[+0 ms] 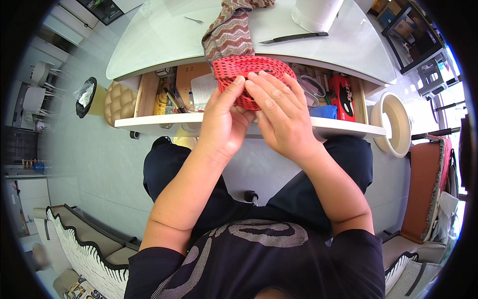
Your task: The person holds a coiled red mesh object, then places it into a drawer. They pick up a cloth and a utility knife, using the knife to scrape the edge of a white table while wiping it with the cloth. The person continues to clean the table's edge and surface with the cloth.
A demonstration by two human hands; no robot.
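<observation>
Above the pulled-out drawer (246, 120) of a white table, both hands are on a coiled flat red strap (257, 61) with black dashes. My left hand (227, 119) grips the coil's near left side, thumb on top and fingers curled below. My right hand (282, 112) lies over the near right part, its fingers spread across the top and covering part of the coil. Behind the coil, a brown zigzag-patterned knit cloth (233, 35) stretches over the tabletop, its near end hidden by the strap.
A black-handled craft knife (298, 37) and a white cylinder (317, 13) stand on the tabletop (160, 41). Scissors (313, 88), a red box (341, 99), blue cloth (324, 111) and pens (173, 100) fill the drawer. A beige basin (403, 125) sits right, a trash bin (95, 99) left.
</observation>
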